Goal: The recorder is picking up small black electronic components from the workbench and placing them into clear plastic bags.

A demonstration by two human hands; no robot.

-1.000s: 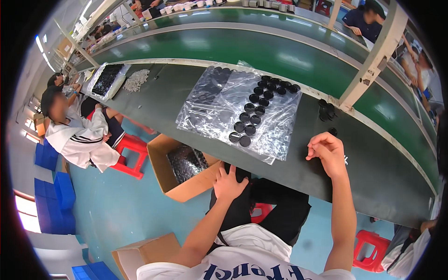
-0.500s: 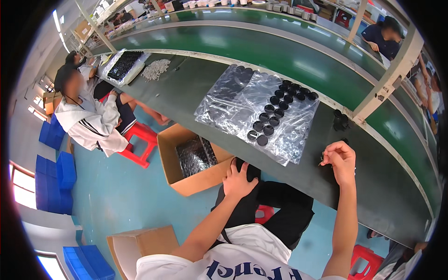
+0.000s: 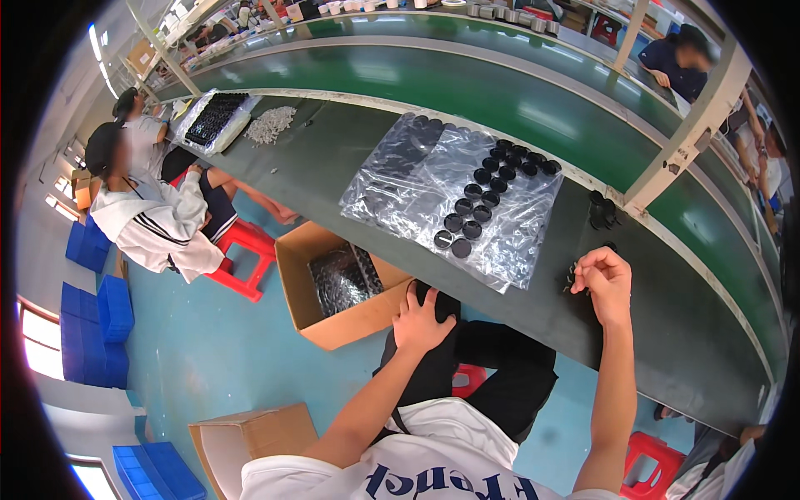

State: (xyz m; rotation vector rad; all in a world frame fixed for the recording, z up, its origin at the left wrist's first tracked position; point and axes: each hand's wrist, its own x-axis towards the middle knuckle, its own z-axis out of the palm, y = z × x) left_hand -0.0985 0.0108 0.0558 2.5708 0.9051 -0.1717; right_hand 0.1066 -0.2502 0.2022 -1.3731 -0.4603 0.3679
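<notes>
My left hand (image 3: 422, 323) rests on my knee with its fingers spread, holding nothing. Over the dark table, my right hand (image 3: 607, 283) has thumb and fingertips pinched together. What it pinches, if anything, is too small to make out. Beside those fingertips lie some tiny dark and pale pieces (image 3: 571, 279), partly hidden by the hand. To the left, several round black caps (image 3: 472, 212) stand in a staggered double row on a clear plastic bag (image 3: 392, 196). Further back from my right hand is a loose heap of black parts (image 3: 602, 210).
An open cardboard box (image 3: 342, 329) with plastic-wrapped contents sits left of my knee. A metal post (image 3: 679, 142) rises behind the table (image 3: 667, 325), beside a green conveyor (image 3: 467, 87). Far left are a pale heap (image 3: 271, 123), a tray of black parts (image 3: 215, 117) and a seated person (image 3: 150, 217).
My right hand has dipped slightly and moved its fingertips closer to the tiny pieces, still pinched. The view has shifted a little. My left hand stays on my knee.
</notes>
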